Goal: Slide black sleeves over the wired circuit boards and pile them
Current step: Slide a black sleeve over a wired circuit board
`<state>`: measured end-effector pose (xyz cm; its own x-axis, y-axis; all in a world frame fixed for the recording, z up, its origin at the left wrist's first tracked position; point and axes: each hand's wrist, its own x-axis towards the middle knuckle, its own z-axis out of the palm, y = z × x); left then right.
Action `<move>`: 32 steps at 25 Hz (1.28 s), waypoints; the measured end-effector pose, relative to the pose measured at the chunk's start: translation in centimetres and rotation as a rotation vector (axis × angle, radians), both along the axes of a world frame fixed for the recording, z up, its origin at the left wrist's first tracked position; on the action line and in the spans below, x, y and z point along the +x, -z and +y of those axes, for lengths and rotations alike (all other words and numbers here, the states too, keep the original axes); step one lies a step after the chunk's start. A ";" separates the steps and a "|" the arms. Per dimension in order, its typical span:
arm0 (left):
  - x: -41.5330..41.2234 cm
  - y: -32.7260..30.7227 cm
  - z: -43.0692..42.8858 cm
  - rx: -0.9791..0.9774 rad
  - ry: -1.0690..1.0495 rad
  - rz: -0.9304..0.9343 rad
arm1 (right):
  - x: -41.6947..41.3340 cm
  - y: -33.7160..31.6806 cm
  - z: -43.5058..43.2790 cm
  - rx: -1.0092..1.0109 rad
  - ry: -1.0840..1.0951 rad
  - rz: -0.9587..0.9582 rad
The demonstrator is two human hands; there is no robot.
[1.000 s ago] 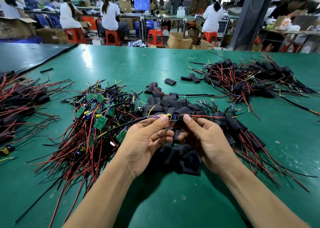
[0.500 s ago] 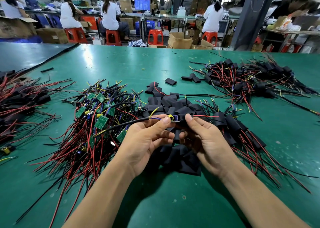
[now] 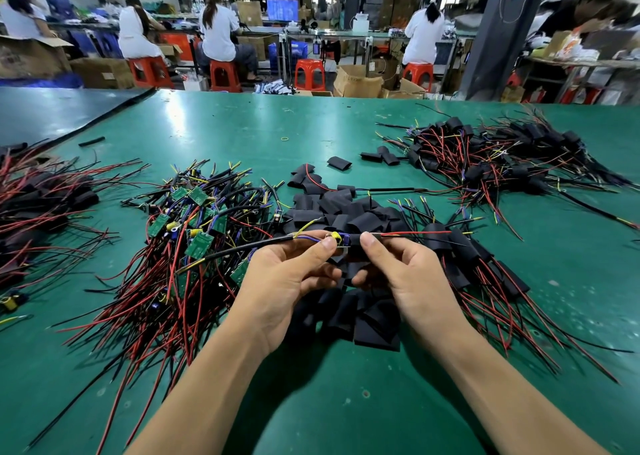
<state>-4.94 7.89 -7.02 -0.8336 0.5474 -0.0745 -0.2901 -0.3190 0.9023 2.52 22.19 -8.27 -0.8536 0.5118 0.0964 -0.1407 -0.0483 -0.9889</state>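
My left hand (image 3: 287, 274) pinches a wired circuit board (image 3: 341, 240) by its left end, thumb on top. Its black cable runs off to the left. My right hand (image 3: 403, 274) pinches a black sleeve (image 3: 355, 252) that sits partly over the board's right end, with red wires sticking out to the right. Under both hands lies a heap of loose black sleeves (image 3: 349, 219). Bare green boards with red and black wires (image 3: 194, 233) are heaped to the left. Sleeved boards are piled beside my right hand (image 3: 460, 246) and at the far right (image 3: 498, 156).
The green table (image 3: 242, 132) stretches to the back edge. Another pile of red-wired sleeved pieces (image 3: 38, 205) lies at the far left. A few stray sleeves (image 3: 339, 162) lie in the middle. People sit on red stools (image 3: 310, 73) beyond the table.
Both hands have stayed in place over the sleeve heap. The gap between my thumbs has narrowed a little as the sleeve moved leftward onto the board.
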 end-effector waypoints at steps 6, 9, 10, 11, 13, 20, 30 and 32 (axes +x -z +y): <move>0.3 -0.3 0.2 0.065 0.028 -0.109 | -0.1 -0.2 -1.1 -0.106 -0.010 -0.008; 0.4 -0.5 0.3 0.105 0.074 -0.180 | -0.2 -0.5 -1.7 -0.186 -0.036 0.017; 0.3 -0.6 0.2 0.102 0.081 -0.179 | -0.2 -0.6 -1.7 -0.184 -0.035 0.028; 0.3 -0.6 0.2 0.097 0.087 -0.176 | -0.2 -0.7 -1.7 -0.180 -0.034 0.039; 0.3 -0.6 0.2 0.075 0.108 -0.167 | -0.1 -0.8 -1.6 -0.166 -0.040 0.045; 0.3 -0.5 0.2 0.040 0.131 -0.125 | 0.2 -1.0 -1.3 0.025 -0.012 0.019; 0.4 0.2 0.0 -0.053 0.073 0.143 | 0.4 -0.7 -0.7 0.053 -0.014 0.101; 0.4 0.4 0.1 -0.082 0.062 0.238 | 0.5 -0.7 -0.7 0.052 -0.036 0.092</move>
<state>-4.52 7.95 -7.42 -0.7978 0.5983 0.0739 -0.0828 -0.2302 0.9696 3.00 21.48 -7.62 -0.8578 0.4731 0.2009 -0.2304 -0.0044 -0.9731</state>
